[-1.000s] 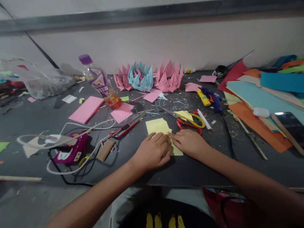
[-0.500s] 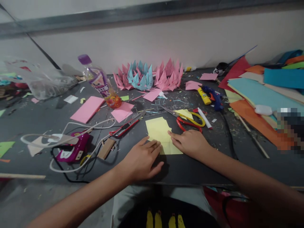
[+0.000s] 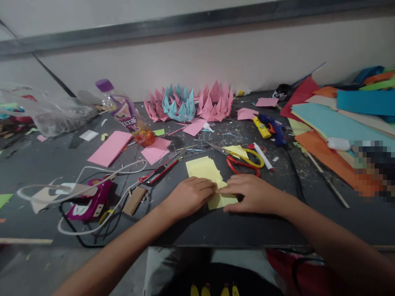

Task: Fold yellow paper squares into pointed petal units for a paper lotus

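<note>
A yellow paper sheet (image 3: 224, 200) lies on the dark table before me, its near part creased, and more yellow paper (image 3: 202, 167) lies under its far side. My left hand (image 3: 191, 196) rests on the sheet's left part, fingers bent and pressed together at the paper; its thumb is hidden. From the right, my right hand (image 3: 254, 194) reaches in with its index fingertip on the sheet close to the left fingertips. Its thumb is spread away near the sheet's front edge. Just beyond my right hand are scissors (image 3: 243, 160) with red and yellow handles.
A red box cutter (image 3: 163, 168) and a purple charger (image 3: 92, 201) with looped cables lie left. Behind stand a bottle (image 3: 126, 113) and folded pink and blue paper shapes (image 3: 179, 105). Rightward are a blue glue gun (image 3: 276, 129), a white marker (image 3: 263, 156) and coloured sheets (image 3: 339, 123).
My left hand has moved up and right onto the paper, its fingers drawing in. My right hand has come slightly nearer me, its thumb now spread. The near yellow sheet has shifted and looks partly folded.
</note>
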Demonstrator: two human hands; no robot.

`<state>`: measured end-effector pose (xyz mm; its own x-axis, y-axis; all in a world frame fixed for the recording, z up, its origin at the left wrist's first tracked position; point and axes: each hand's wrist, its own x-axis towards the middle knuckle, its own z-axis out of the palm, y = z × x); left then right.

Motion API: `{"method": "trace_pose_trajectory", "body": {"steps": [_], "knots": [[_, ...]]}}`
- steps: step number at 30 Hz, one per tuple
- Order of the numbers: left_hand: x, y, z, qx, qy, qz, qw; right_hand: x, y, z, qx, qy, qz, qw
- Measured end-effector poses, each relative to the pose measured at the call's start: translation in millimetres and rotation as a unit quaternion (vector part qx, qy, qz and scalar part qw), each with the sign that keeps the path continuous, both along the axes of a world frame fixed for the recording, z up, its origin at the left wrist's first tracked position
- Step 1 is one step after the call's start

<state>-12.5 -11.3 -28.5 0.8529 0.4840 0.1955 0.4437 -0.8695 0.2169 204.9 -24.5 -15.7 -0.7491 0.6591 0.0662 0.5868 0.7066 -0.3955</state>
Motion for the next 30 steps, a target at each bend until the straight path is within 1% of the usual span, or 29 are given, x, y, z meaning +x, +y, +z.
{"method": "trace_pose_trajectory", "body": {"steps": [2, 4, 6, 9, 12, 14, 17, 20, 22, 24, 27, 30], "knots": [[2, -1, -5.2, 0.005, -0.020, 0.014, 1.000, -2, -2, 4.7, 0.018, 0.001, 0.042, 0.999], [4, -1, -8.5, -0.005, -0.039, 0.026, 0.999, -4, -3, 5.0, 0.038, 0.003, 0.063, 0.997], [4, 0, -8.4, -0.032, -0.054, 0.028, 0.998, -6, -4, 1.9, 0.040, 0.005, 0.073, 0.996], [1, 1, -1.8, -0.080, -0.053, 0.017, 0.995, -5, -3, -5.0, 0.036, 0.000, 0.079, 0.996], [-5, 1, 7.4, -0.112, -0.024, 0.003, 0.993, 0, 0, -8.8, 0.065, 0.001, 0.086, 0.994], [-8, 1, 10.6, -0.130, -0.013, 0.001, 0.991, 3, 2, -8.6, 0.088, 0.008, 0.093, 0.992], [-9, 3, 7.7, -0.133, -0.040, 0.019, 0.990, 6, 6, -5.9, 0.129, 0.033, 0.087, 0.987], [-6, 4, -0.5, -0.105, -0.070, 0.035, 0.991, 7, 7, -4.4, 0.151, 0.047, 0.057, 0.986], [-4, 4, -5.0, -0.079, -0.072, 0.043, 0.993, 6, 8, -5.2, 0.139, 0.042, 0.048, 0.988], [-2, 4, -7.1, -0.050, -0.063, 0.046, 0.996, 6, 8, -7.2, 0.118, 0.037, 0.054, 0.991], [-1, 2, -6.7, -0.016, -0.052, 0.039, 0.998, 7, 11, -10.4, 0.073, 0.044, 0.047, 0.995], [-3, 0, -4.7, 0.006, -0.038, 0.016, 0.999, 9, 15, -11.2, 0.009, 0.067, 0.016, 0.998]]}}
